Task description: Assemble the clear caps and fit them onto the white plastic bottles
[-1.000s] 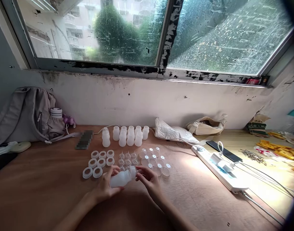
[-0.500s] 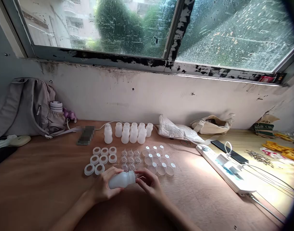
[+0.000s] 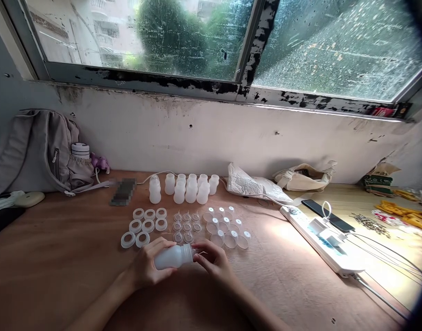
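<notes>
Head view: both forearms reach up from the bottom edge, angled toward each other, over the tabletop (image 3: pixel 76 257). The left hand (image 3: pixel 152 264) curls around the body of a bottle (image 3: pixel 171 257), thumb below and fingers above, closed on it; the bottle lies tipped sideways, its neck toward the right hand (image 3: pixel 212 261). That hand's thumb and fingers are drawn together at the bottle's mouth, around a small clear piece. Just beyond the hands lie rings (image 3: pixel 148 226), nipples (image 3: pixel 187 226) and caps (image 3: pixel 230 239), with upright bottles (image 3: pixel 191 191) behind.
</notes>
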Motion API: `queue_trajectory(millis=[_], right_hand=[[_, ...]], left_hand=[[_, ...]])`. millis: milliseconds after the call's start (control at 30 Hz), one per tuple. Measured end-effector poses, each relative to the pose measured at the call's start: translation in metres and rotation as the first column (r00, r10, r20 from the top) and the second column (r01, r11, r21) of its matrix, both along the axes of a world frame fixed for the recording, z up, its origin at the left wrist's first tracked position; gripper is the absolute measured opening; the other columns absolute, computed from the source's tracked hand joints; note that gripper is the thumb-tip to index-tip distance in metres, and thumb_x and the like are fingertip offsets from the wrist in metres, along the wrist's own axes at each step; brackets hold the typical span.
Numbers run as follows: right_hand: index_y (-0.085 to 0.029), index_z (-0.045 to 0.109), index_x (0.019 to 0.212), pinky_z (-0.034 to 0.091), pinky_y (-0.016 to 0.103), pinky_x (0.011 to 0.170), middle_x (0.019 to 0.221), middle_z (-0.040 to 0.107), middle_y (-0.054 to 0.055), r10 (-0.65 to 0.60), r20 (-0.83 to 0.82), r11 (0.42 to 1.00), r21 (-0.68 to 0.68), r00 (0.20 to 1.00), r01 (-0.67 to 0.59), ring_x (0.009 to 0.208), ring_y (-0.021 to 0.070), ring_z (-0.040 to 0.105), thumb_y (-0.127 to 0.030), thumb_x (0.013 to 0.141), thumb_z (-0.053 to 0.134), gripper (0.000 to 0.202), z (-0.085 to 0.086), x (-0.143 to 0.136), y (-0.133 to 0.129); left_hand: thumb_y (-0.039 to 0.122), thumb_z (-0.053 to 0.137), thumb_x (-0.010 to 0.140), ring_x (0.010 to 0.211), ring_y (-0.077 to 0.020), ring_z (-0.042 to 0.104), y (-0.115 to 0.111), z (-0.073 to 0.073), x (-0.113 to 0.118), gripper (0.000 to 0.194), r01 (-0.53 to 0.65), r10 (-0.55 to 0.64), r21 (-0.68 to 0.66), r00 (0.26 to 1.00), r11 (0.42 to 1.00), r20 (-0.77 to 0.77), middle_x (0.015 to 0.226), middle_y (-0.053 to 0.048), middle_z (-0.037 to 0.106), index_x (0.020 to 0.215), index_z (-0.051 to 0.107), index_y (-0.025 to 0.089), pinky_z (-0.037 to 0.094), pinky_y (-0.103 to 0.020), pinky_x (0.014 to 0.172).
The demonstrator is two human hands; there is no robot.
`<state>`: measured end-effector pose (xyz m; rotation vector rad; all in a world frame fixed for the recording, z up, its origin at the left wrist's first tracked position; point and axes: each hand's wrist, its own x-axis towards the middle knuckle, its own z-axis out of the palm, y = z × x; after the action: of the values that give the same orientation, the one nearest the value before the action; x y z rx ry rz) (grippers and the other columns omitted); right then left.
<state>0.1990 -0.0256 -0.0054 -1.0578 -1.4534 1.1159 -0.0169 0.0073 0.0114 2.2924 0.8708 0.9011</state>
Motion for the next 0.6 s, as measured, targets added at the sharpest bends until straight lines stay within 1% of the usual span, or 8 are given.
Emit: queue_trajectory(millis=[67, 167, 300, 367, 433, 500, 533, 600], right_hand=[[-0.017, 0.060, 0.088, 0.048, 0.028, 0.063, 0.078, 0.060, 0.004, -0.009, -0.017, 0.999, -0.039, 1.000, 0.009, 0.068, 0.0152, 0.058, -0.035, 0.072, 0.061, 0.024, 0.002, -0.001, -0.001], [-0.015, 0.059, 0.085, 0.047, 0.026, 0.057, 0.063, 0.059, 0.002, -0.012, 0.006, 0.996, -0.092, 1.000, 0.012, 0.058, 0.0138, 0.057, -0.041, 0.072, 0.058, 0.029, 0.006, -0.002, -0.001], [-0.014, 0.055, 0.065, 0.036, 0.021, 0.043, 0.048, 0.049, -0.002, -0.049, 0.189, 0.988, -0.132, 0.981, 0.075, 0.043, 0.0094, 0.047, -0.047, 0.077, 0.049, 0.036, 0.006, -0.004, -0.001], [-0.015, 0.049, 0.054, 0.030, 0.020, 0.040, 0.045, 0.044, -0.003, -0.064, 0.305, 0.990, -0.098, 0.950, 0.099, 0.041, 0.0080, 0.041, -0.049, 0.080, 0.042, 0.044, 0.005, -0.005, 0.000], [-0.015, 0.044, 0.048, 0.028, 0.021, 0.042, 0.043, 0.040, -0.003, -0.061, 0.398, 0.994, -0.059, 0.915, 0.092, 0.042, 0.0076, 0.037, -0.049, 0.083, 0.034, 0.050, 0.006, -0.004, 0.001], [-0.015, 0.045, 0.049, 0.029, 0.021, 0.044, 0.045, 0.040, -0.003, -0.057, 0.445, 0.997, -0.025, 0.894, 0.076, 0.044, 0.0080, 0.038, -0.048, 0.085, 0.032, 0.050, 0.010, -0.001, 0.001], [-0.015, 0.048, 0.054, 0.030, 0.021, 0.045, 0.047, 0.041, -0.003, -0.050, 0.443, 0.998, -0.016, 0.895, 0.064, 0.046, 0.0084, 0.039, -0.048, 0.084, 0.034, 0.046, 0.013, 0.001, 0.001], [-0.017, 0.053, 0.074, 0.032, 0.020, 0.046, 0.056, 0.048, -0.003, -0.002, 0.393, 1.000, -0.017, 0.920, 0.009, 0.050, 0.0092, 0.043, -0.045, 0.082, 0.042, 0.031, 0.019, 0.005, 0.001]], left_hand=[[0.024, 0.063, 0.062, 0.081, -0.0174, 0.058, -0.001, 0.000, 0.001, 0.042, -0.010, 0.010, 0.003, 1.000, 1.000, 0.002, 0.091, -0.003, 0.059, 0.103, 0.052, 0.021, 0.048, -0.027, 0.070], [0.024, 0.062, 0.063, 0.083, -0.0176, 0.057, -0.002, 0.003, 0.001, 0.043, 0.017, -0.018, -0.015, 0.999, 1.000, -0.031, 0.094, -0.004, 0.059, 0.105, 0.051, 0.021, 0.048, -0.028, 0.072], [0.025, 0.061, 0.065, 0.086, -0.0185, 0.056, -0.003, 0.006, 0.001, 0.046, 0.048, -0.049, -0.011, 0.996, 0.999, -0.077, 0.097, -0.005, 0.058, 0.109, 0.049, 0.022, 0.047, -0.030, 0.075], [0.025, 0.061, 0.065, 0.086, -0.0184, 0.056, -0.003, 0.004, 0.002, 0.047, 0.062, -0.062, -0.003, 0.994, 0.998, -0.093, 0.097, -0.005, 0.058, 0.110, 0.048, 0.022, 0.047, -0.029, 0.074], [0.025, 0.062, 0.064, 0.085, -0.0182, 0.057, -0.003, 0.001, 0.003, 0.048, 0.077, -0.076, 0.009, 0.992, 0.997, -0.097, 0.097, -0.004, 0.058, 0.111, 0.048, 0.023, 0.047, -0.029, 0.073], [0.026, 0.062, 0.064, 0.085, -0.0182, 0.057, -0.002, -0.001, 0.003, 0.048, 0.069, -0.066, 0.025, 0.994, 0.997, -0.089, 0.097, -0.004, 0.058, 0.110, 0.049, 0.023, 0.048, -0.028, 0.072], [0.026, 0.062, 0.064, 0.085, -0.0182, 0.057, -0.002, -0.002, 0.003, 0.047, 0.056, -0.053, 0.032, 0.995, 0.998, -0.084, 0.097, -0.004, 0.058, 0.110, 0.049, 0.023, 0.048, -0.028, 0.072], [0.025, 0.062, 0.064, 0.086, -0.0181, 0.057, -0.001, -0.001, 0.002, 0.047, 0.037, -0.034, 0.034, 0.996, 0.999, -0.086, 0.097, -0.003, 0.058, 0.109, 0.049, 0.023, 0.048, -0.028, 0.073]])
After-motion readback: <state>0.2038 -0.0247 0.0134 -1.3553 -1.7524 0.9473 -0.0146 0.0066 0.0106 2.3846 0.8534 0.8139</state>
